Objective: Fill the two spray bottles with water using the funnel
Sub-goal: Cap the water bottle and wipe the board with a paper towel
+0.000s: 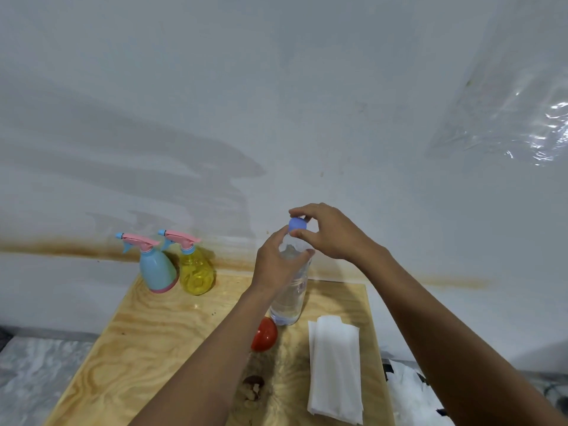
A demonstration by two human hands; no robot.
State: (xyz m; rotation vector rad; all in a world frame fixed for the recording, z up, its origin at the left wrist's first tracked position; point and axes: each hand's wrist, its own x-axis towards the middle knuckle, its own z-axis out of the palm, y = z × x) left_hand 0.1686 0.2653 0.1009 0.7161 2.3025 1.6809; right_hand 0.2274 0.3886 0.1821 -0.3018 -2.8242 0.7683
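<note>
A clear water bottle (290, 298) stands upright on the plywood worktop (147, 339), a little right of its middle. The left hand (275, 265) is wrapped around the bottle's shoulder and upper body, fingers closed on it, holding it steady. Directly above, the right hand (330, 233) comes in from the right with thumb and fingertips pinched on the blue cap (297, 224), which sits on the bottle's neck; whether the cap is tight or already loosened cannot be told.

The two spray bottles stand well off to the left of both hands, at the back edge of the worktop against the stained white wall (276, 103). The blue spray bottle (156, 270) is on the left, the yellow spray bottle (196, 273) just beside it on the right, the two bodies touching or nearly so. Both are upright, pink trigger heads on, nozzles pointing left.

The red funnel (265, 335) lies on the worktop just in front of the water bottle's base, partly hidden under the left forearm. A folded white cloth (335, 367) lies to the right of the funnel, near the worktop's right edge, below the right forearm.
</note>
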